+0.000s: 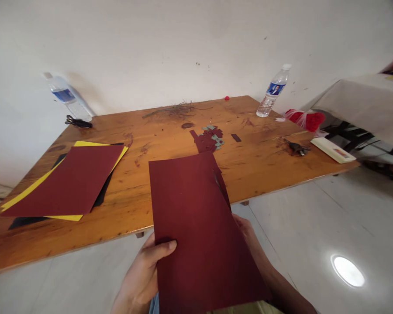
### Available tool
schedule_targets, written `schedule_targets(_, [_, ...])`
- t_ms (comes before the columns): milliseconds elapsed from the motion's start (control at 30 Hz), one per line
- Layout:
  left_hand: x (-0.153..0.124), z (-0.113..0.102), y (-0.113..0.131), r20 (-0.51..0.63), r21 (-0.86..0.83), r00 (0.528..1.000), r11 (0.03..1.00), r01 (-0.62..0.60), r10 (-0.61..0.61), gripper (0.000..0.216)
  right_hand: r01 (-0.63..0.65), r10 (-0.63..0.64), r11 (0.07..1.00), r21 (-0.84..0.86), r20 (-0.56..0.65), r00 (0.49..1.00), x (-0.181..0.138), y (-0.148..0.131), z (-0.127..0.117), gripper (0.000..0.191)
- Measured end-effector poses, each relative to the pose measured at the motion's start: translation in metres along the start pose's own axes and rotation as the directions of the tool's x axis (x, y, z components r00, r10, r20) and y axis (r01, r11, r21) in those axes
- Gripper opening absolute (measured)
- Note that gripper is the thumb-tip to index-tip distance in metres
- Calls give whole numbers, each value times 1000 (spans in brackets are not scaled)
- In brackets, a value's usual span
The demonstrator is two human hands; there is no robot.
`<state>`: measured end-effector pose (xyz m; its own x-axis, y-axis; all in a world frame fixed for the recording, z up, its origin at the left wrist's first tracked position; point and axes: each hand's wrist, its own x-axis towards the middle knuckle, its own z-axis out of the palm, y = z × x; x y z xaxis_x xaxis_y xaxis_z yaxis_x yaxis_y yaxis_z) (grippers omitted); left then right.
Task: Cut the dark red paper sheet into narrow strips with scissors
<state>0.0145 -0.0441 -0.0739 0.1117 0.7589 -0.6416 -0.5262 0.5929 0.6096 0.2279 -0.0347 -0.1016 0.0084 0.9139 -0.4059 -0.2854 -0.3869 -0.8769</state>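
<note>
A dark red sheet of card [190, 218] is held up in front of me, past the table's near edge. My left hand [150, 266] grips its left side, thumb on top and fingers hidden underneath. At the right side, a narrow dark blade of scissors [218, 179] shows at a slit near the sheet's upper right edge. My right hand [245, 229] is closed behind that edge, on the scissors; their handles and most of my fingers are covered by the card.
On the wooden table [131, 205] lie stacked red, yellow and black sheets [85, 174], cut scraps [208, 139], thin twigs [177, 109] and a black cable [78, 122]. Water bottles stand left [65, 96] and right [271, 96]. A black plug [296, 148] lies near a white box [332, 149].
</note>
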Motion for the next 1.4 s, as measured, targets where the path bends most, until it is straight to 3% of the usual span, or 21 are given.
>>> schedule_targets(767, [-3,0,1,-3,-32,1000,999,4,-4,67,-33,33,999,-39,1,999,1,2,-3,45])
schedule_targets(1400, [-5,3,3,-29,-45,1000,999,-3,2,66,10,-9,996,-89,14,1000,6,10,-10,43])
